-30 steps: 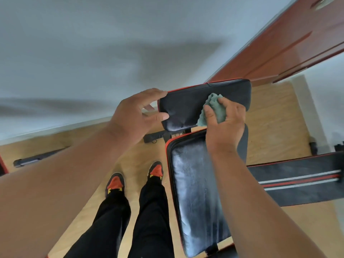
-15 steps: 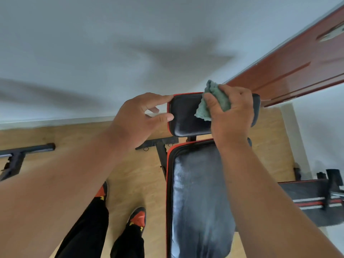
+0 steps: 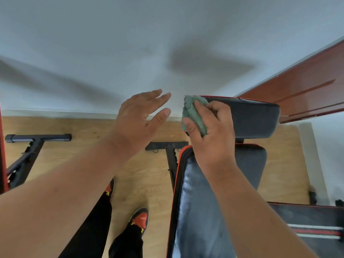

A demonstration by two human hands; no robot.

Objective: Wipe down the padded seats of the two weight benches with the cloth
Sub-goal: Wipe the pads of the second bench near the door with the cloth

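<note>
1. Right hand [image 3: 210, 135] holds the cloth [image 3: 193, 114]; grip closed around it, thumb on the near side, fingers curled over the top.
2. Cloth is green and bunched, pressed on the left end of the small pad [image 3: 255, 118], at its left edge.
3. Small pad is black with red piping along the far edge, tilted, and sits just beyond the long pad [image 3: 197, 202].
4. Long pad is black and glossy with a red left edge; the right forearm crosses over it.
5. Left hand [image 3: 137, 121] is in the air left of the cloth, apart from it; grip wide, fingers straight and spread, holding nothing.
6. Second bench [image 3: 316, 226], black with red and white stripes, at right, on the floor [image 3: 145, 175].
7. Black frame foot [image 3: 37, 137] on the floor at left.
8. Shoe [image 3: 140, 218], red and black, on the floor near the long pad's left edge.
9. Red-brown door [image 3: 307, 90] at upper right.
</note>
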